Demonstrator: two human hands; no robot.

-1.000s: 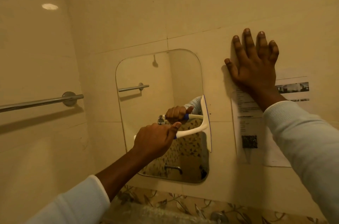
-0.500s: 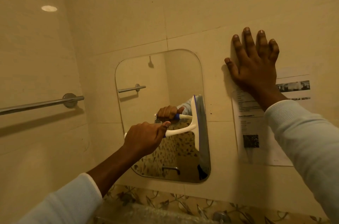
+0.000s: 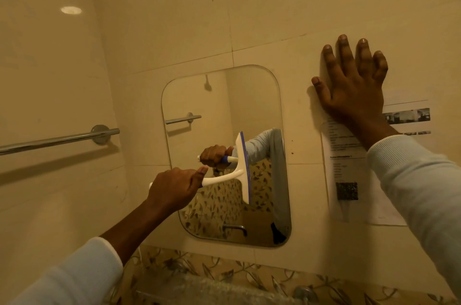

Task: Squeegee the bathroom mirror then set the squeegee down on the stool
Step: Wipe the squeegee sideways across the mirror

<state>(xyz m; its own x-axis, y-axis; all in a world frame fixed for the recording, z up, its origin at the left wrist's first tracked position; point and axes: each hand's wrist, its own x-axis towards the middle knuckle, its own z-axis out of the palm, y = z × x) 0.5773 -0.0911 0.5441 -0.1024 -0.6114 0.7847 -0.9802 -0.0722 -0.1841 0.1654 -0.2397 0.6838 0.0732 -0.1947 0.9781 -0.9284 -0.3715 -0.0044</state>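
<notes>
A rounded rectangular mirror (image 3: pixel 214 100) hangs on the beige tiled wall. My left hand (image 3: pixel 174 187) grips the white and blue handle of a squeegee (image 3: pixel 243 170). Its blade stands upright against the glass in the mirror's middle, right of my fist. My right hand (image 3: pixel 349 87) lies flat on the wall to the right of the mirror, fingers spread, its heel on a printed paper sheet (image 3: pixel 349 180). The mirror reflects my hand, the squeegee and a sleeve. No stool is in view.
A chrome towel bar (image 3: pixel 57 140) runs along the left wall. A leaf-patterned tile band (image 3: pixel 224 272) runs below the mirror, and a metal tap fitting (image 3: pixel 303 292) shows at the bottom edge.
My left hand has drawn the squeegee leftward across the glass, from near the mirror's right edge toward its middle. My right hand has stayed flat on the wall.
</notes>
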